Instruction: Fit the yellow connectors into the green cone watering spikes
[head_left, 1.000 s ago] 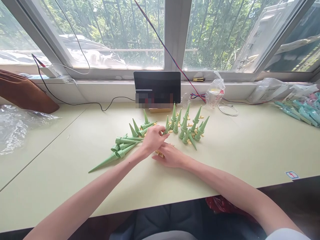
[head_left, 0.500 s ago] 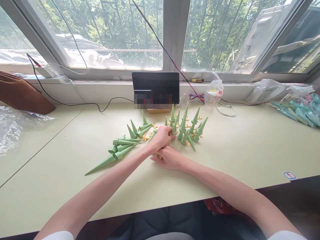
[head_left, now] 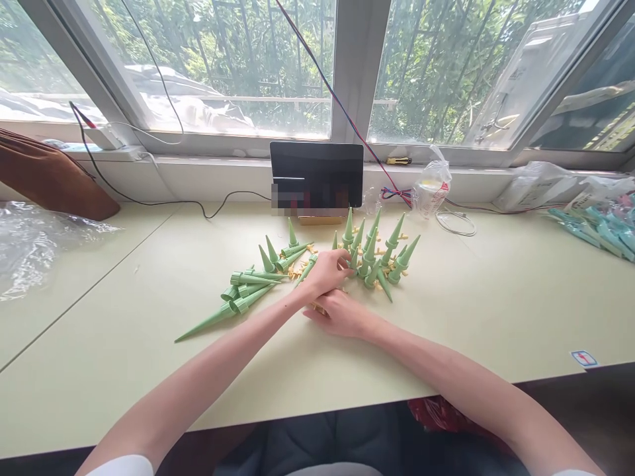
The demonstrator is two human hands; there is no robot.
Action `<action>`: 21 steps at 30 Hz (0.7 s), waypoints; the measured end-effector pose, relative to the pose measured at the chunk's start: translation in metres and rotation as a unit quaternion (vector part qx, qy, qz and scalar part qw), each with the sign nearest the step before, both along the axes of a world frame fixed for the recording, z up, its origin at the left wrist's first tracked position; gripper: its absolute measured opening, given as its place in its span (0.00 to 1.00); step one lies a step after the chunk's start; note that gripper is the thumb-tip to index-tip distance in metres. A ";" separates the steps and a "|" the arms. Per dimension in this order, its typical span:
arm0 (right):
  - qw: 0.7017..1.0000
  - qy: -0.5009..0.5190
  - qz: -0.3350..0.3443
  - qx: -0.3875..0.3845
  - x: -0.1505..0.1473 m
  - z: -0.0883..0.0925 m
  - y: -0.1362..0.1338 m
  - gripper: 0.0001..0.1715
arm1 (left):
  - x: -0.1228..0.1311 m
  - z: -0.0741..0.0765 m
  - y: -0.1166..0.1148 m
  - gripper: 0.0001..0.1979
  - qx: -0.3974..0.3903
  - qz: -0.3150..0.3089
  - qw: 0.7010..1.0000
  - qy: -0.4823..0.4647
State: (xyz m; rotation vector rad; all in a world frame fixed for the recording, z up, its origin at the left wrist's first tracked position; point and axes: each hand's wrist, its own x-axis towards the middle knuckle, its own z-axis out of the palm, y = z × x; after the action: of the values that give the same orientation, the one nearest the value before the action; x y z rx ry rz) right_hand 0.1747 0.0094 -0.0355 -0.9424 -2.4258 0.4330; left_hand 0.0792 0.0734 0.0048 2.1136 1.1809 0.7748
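My left hand (head_left: 329, 272) reaches over my right, its thumb and forefinger curled against a green plastic spike (head_left: 354, 259) that stands point up at the near edge of a cluster. My right hand (head_left: 343, 315) rests low on the table just below my left wrist. Small yellow plastic pieces (head_left: 318, 307) show between its thumb and fingers, and its fingertips are partly hidden. Several upright green spikes with yellow side fittings (head_left: 395, 231) stand to the right. More green spikes (head_left: 254, 301) lie in a heap at the left, near loose yellow fittings (head_left: 296, 271).
A dark tablet (head_left: 317, 173) leans on a small stand behind the spikes. Clear plastic wrap (head_left: 44, 248) and a brown bag (head_left: 54, 175) are at the left. At the back right are a plastic bag with a cup (head_left: 432, 188), a white cable (head_left: 456, 225) and teal packets (head_left: 595, 231).
The whole view has shifted slightly, so things appear farther right. Both hands keep nearly the same place, with the left fingers a little more apart by the upright spike.
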 end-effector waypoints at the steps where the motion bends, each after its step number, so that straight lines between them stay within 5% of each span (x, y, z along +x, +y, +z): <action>1: 1.000 0.003 0.003 0.003 0.000 0.000 0.000 0.07 | -0.001 0.001 -0.001 0.07 -0.002 0.000 1.000 -0.003; 6: 1.000 0.003 0.007 -0.003 0.000 0.004 -0.001 0.07 | -0.015 0.006 -0.011 0.05 0.023 0.004 0.999 -0.046; 12: 0.996 0.068 0.055 0.006 0.002 0.008 -0.001 0.12 | -0.056 0.012 -0.024 0.06 0.146 0.110 0.980 -0.073; 16: 0.995 0.086 0.059 0.005 0.003 0.007 0.000 0.12 | -0.081 0.004 -0.030 0.06 0.175 0.209 0.961 -0.050; 21: 0.994 0.102 0.045 -0.020 0.006 0.004 0.001 0.13 | -0.090 -0.010 -0.034 0.06 0.199 0.213 0.956 0.003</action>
State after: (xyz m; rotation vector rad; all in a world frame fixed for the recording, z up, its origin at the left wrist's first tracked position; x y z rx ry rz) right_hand 0.1802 0.0104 -0.0314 -0.7671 -2.2875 0.5832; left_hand -0.0108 0.0389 -0.0052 2.1936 1.6244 1.2937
